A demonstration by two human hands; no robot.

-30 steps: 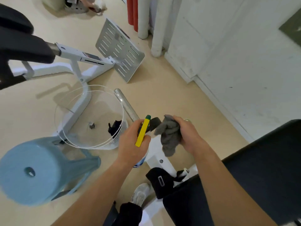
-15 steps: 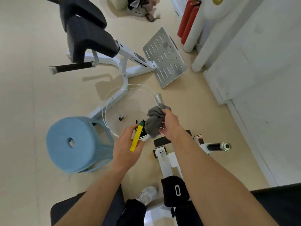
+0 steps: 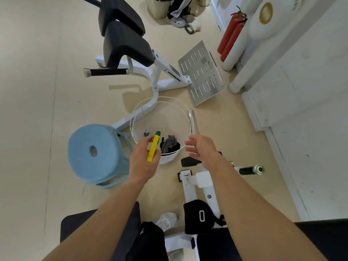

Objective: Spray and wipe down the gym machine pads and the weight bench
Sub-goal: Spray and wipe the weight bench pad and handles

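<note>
Left hand (image 3: pixel 144 162) with closed grip around yellow spray bottle (image 3: pixel 153 146), just over near rim of white basket (image 3: pixel 180 119). Right hand (image 3: pixel 200 147) open, empty, fingers spread beside basket; grey cloth (image 3: pixel 169 143) lying inside basket on floor

Small gym room. White-framed exercise machine (image 3: pixel 160 72) with black pads (image 3: pixel 126 48) and a slotted metal footplate (image 3: pixel 202 72) on beige floor; second machine frame (image 3: pixel 199 183) with grip handle (image 3: pixel 250 170). Red fire extinguishers (image 3: pixel 230 36) against white wall.
</note>
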